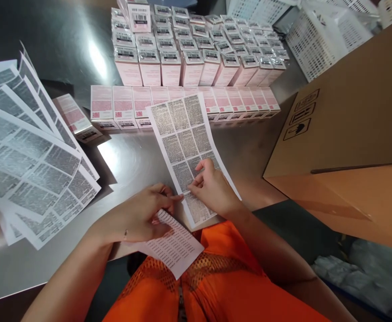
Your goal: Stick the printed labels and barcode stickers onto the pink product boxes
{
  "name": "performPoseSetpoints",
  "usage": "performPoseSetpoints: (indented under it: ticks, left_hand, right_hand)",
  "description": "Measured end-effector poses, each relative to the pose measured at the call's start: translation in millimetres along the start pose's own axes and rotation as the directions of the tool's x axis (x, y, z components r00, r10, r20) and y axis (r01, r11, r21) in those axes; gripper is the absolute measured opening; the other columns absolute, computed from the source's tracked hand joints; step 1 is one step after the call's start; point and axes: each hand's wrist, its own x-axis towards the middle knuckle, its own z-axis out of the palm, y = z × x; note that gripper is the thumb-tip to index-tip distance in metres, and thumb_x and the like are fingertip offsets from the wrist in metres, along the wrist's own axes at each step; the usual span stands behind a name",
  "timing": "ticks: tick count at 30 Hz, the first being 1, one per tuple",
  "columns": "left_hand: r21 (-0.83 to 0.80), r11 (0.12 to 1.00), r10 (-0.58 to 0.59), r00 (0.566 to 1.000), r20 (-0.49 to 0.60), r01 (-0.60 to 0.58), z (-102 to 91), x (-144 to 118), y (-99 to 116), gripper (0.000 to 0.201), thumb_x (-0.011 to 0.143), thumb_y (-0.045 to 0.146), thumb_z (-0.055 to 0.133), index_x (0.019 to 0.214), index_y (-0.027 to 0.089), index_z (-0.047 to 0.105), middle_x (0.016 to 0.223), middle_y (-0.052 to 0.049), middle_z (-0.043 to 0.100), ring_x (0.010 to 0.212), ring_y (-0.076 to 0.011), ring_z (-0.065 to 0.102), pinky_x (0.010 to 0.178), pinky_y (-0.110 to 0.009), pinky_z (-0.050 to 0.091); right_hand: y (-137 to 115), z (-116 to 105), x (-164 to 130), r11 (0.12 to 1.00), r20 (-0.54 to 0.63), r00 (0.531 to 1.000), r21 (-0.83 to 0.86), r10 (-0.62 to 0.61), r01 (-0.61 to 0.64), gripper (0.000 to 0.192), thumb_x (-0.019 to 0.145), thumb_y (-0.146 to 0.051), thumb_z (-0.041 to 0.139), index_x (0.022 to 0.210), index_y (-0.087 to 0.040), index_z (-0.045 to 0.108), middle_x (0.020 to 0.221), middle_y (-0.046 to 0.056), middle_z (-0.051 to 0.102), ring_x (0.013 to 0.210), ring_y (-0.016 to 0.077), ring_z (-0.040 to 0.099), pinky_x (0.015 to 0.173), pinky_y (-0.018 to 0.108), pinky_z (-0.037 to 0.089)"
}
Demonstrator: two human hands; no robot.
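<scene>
Sheets of printed labels (31, 161) fan out at the far left, overlapping one another and hanging past the near edge of the steel tabletop (128, 156). Just right of the fan, one pink box (76, 118) lies on its side, apart from the others. A bare stretch of tabletop opens between the fan and the hands, reaching to the near edge.

At that edge the left hand (138, 217) rests on a small printed slip (174, 243), which juts over the edge above the orange garment (212, 277); its thumb and forefinger close toward the lower part of the label sheet (185, 147). The right hand (212, 188) lies on that sheet, fingertips pinching at one label near the bottom. The sheet runs slantwise from the near edge up to a row of flat-lying pink boxes (182, 105), its top corner overlapping them. Behind the row stand upright boxes (199, 53), packed in ranks.

Further right, a large cardboard carton (350, 134) crowds the tabletop's right edge, with white baskets (319, 40) behind it.
</scene>
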Motion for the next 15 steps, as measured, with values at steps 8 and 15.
performPoseSetpoints:
  ticks: [8,15]
  left_hand:
    - [0.012,1.0,-0.014,1.0,0.025,0.014,-0.2,0.4,-0.8,0.024,0.078,0.023,0.066,0.101,0.019,0.069,0.116,-0.008,0.055,0.11,-0.0247,0.058,0.094,-0.035,0.053]
    - [0.0,1.0,-0.008,1.0,0.015,0.008,1.6,0.5,-4.5,0.016,0.078,0.023,0.066,0.094,0.021,0.068,0.119,-0.007,0.056,0.118,-0.0254,0.055,0.097,-0.033,0.051]
  right_hand:
    - [42.2,-18.6,0.3,0.935,-0.153,0.984,0.353,0.088,-0.028,0.047,0.063,-0.045,0.082,0.095,-0.021,0.058,0.086,-0.001,0.061,0.062,0.012,0.054,0.058,0.027,0.045]
    - [49.2,-26.7,-4.3,0.934,0.044,0.997,0.348,0.07,-0.08,0.025,0.08,-0.043,0.066,0.074,-0.018,0.067,0.062,-0.001,0.061,0.056,0.0133,0.056,0.055,0.026,0.045]
